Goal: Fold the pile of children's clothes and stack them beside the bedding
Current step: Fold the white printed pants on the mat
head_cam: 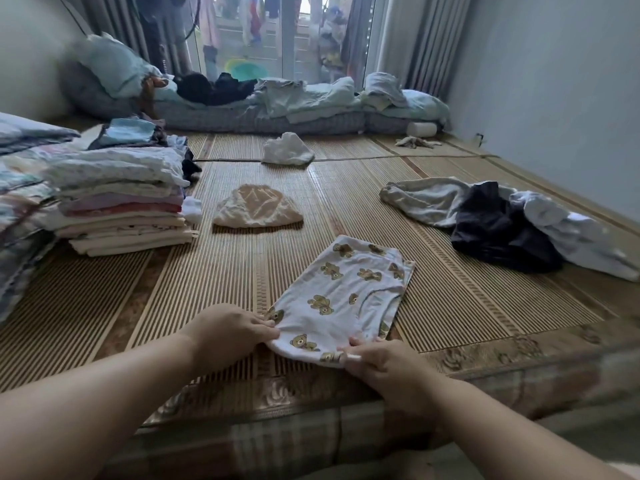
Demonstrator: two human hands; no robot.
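My left hand (228, 329) and right hand (381, 358) each pinch the near edge of the bear-print garment (341, 296) lying flat on the bed mat (450, 306).

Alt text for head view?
A person's left grip and right grip pinch the near edge of a white bear-print garment flat on a woven mat. A folded stack sits left beside bedding; an unfolded pile lies right.

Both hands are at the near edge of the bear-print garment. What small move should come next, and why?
Probably lift that edge and fold it forward over the far half: the left hand and right hand each pinch a near corner, and the bear-print garment lies flat.
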